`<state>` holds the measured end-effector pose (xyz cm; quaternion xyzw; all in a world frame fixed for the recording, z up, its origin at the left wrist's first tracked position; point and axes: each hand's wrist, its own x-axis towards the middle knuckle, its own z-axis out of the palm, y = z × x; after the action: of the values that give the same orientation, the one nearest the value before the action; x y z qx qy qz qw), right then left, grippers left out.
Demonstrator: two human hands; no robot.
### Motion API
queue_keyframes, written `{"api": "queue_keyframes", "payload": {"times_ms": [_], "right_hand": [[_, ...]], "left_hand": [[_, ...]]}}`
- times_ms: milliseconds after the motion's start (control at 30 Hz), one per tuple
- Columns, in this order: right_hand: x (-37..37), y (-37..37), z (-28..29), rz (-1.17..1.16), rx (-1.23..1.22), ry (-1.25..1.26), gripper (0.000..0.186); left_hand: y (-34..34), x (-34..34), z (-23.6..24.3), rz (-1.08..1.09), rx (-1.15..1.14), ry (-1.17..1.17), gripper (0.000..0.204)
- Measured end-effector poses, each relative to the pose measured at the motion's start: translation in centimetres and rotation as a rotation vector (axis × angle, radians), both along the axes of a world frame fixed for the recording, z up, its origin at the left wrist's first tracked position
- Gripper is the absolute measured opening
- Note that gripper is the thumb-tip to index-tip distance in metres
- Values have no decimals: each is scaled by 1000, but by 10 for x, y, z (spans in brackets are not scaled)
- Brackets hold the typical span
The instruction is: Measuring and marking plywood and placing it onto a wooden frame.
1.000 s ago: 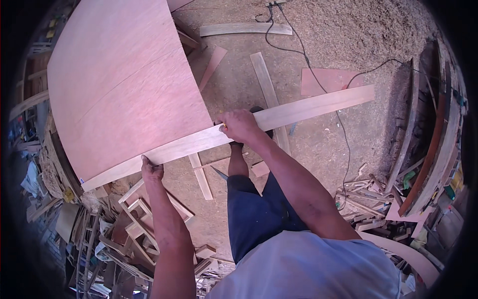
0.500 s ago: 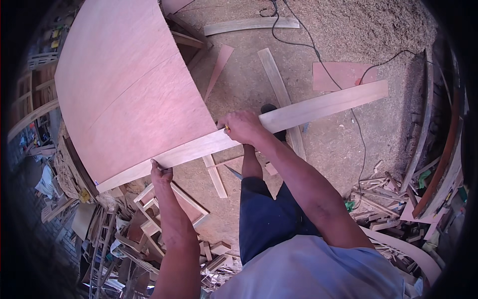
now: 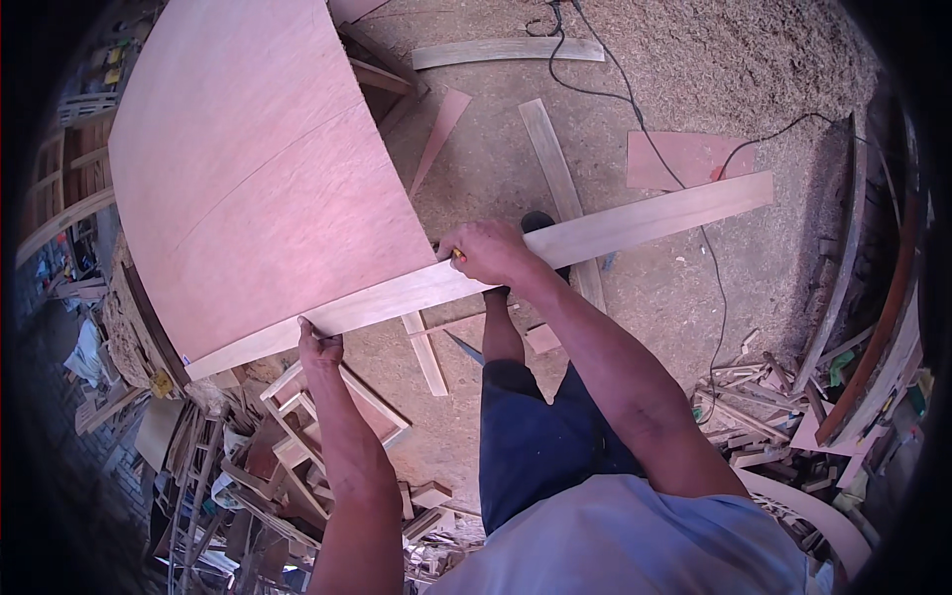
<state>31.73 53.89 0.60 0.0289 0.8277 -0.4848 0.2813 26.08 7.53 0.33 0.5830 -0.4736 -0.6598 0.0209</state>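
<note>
A long pale wooden board (image 3: 645, 218) lies along the near edge of a large pinkish plywood sheet (image 3: 268, 178), its right end jutting well past the sheet. My left hand (image 3: 321, 347) grips the board's near edge toward its left end, thumb on top and fingers hidden beneath. Beside the sheet's right corner, my right hand (image 3: 486, 252) is closed and rests on the board. A small yellow-and-red end of something like a pencil (image 3: 458, 255) shows between its fingers; the rest is hidden.
Sawdust and shavings (image 3: 754, 50) heap at the far right. A dark cable (image 3: 635, 99) runs over the floor, near loose strips (image 3: 550, 159) and a pink plywood offcut (image 3: 664, 159). Wood scraps (image 3: 764, 397) pile at right; a wooden frame (image 3: 377, 407) stands by my left forearm.
Both hands keep their places on the board, with hardly any movement. The view has shifted slightly, and the board's right end sits a little lower in the picture.
</note>
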Motion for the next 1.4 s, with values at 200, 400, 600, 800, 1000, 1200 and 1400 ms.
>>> {"api": "queue_keyframes", "payload": {"times_ms": [200, 400, 600, 800, 1000, 1200, 1400], "right_hand": [[-1, -4, -9, 27, 7, 0, 30], [2, -6, -20, -11, -20, 4, 27], [-2, -8, -18, -8, -26, -39, 26], [-4, -6, -15, -21, -32, -56, 26], [-5, -6, -15, -16, -37, -51, 25], [-5, -8, -12, 2, -21, -59, 30], [-6, -6, -9, 24, 7, -59, 25]], "left_hand": [[-2, 4, -2, -23, 35, 34, 31], [-1, 4, -4, -28, 72, 57, 34], [0, 5, 1, -12, 88, 45, 38], [7, 5, 5, -44, 103, 22, 41], [8, 4, 8, -19, 131, 25, 41], [6, 6, 8, -16, 140, 34, 41], [6, 7, 5, -56, 131, 43, 44]]}}
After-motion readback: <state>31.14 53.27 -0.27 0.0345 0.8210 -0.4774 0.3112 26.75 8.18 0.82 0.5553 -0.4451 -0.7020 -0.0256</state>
